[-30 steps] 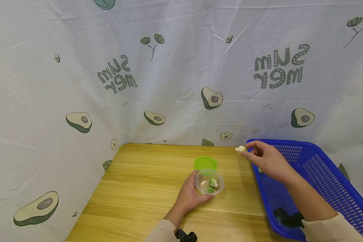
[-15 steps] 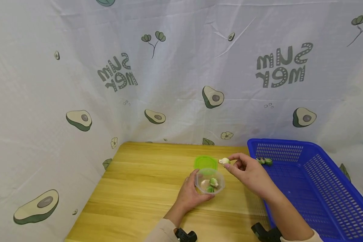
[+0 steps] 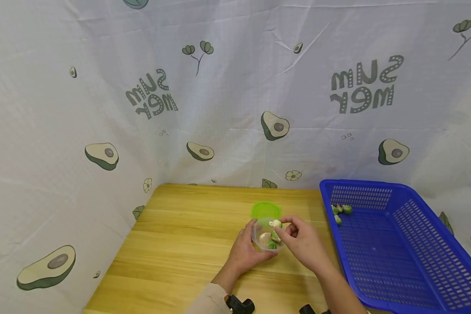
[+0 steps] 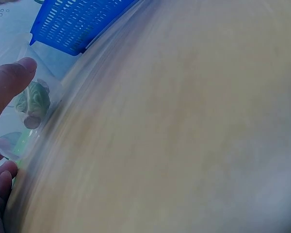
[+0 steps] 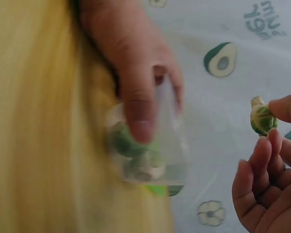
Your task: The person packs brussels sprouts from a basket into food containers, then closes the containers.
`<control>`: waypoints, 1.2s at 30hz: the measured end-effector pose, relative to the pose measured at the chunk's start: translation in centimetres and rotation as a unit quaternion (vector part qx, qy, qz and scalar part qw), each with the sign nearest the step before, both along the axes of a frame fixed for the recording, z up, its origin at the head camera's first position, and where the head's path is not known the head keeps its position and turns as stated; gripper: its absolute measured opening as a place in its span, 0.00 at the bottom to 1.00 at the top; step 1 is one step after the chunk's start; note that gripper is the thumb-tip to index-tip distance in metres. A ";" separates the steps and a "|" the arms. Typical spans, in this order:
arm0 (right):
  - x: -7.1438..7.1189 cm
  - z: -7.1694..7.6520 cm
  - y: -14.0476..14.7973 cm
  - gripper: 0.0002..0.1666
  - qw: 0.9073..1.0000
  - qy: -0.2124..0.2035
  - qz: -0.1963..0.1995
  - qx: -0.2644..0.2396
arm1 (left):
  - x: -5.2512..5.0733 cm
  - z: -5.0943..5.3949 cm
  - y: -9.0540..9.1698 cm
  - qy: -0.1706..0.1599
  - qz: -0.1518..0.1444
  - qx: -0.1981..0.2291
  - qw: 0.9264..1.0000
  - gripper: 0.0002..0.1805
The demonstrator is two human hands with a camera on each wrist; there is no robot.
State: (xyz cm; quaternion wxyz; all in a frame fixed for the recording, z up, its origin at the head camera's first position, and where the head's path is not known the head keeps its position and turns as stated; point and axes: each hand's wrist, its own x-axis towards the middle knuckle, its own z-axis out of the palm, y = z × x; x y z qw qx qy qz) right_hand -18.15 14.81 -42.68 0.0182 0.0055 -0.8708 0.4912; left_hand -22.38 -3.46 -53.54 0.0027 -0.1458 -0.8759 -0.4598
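One small sprout (image 5: 264, 119), round, green w/ pale veins & a whitish stub of stem, is pinched betw. thumb & fingertips of my right grip (image 3: 304, 245), held above the mouth of a clear plastic tub (image 3: 263, 239) on the near side of a green lid (image 3: 265, 209). The stem pts. left in the head view. My left grip (image 3: 248, 249) is curled round the tub, thumb on the near side, fingers on the far left.

The count: 1 sprout in hand; 2 in the tub, one w/ a pale cut end, the other mostly green, lying side by side; at least 4 more, bunched in the far left corner of the basket (image 3: 396, 253), exact no. hard to tell as they overlap. One tub, one lid, one blue slotted basket, the last at right, well apart from the tub. All on a wood-grain tabletop (image 3: 172, 244), backed by a white cloth (image 3: 227, 96) printed w/ avocados, flowers & reversed lettering.
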 end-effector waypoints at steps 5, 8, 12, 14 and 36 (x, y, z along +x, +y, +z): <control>-0.7 -2.3 -0.4 0.18 0.999 -0.013 -0.025 0.013 | 0.0 -0.1 0.0 0.003 0.004 -0.006 1.000 0.61; -1.0 -3.2 -0.7 0.17 0.999 -0.015 -0.035 0.027 | 0.0 -0.1 0.0 0.006 0.003 -0.010 1.000 0.61; -1.4 -4.3 -1.0 0.17 0.997 -0.006 -0.033 0.067 | 0.0 -0.1 0.0 0.004 0.000 -0.010 1.000 0.60; -1.6 -4.8 -1.0 0.17 0.995 0.002 -0.032 0.092 | 0.0 0.0 0.0 0.003 0.000 -0.011 1.000 0.60; -1.2 -4.1 -1.0 0.18 0.996 -0.020 -0.013 0.091 | 0.0 -0.1 0.0 0.014 0.005 -0.018 1.000 0.60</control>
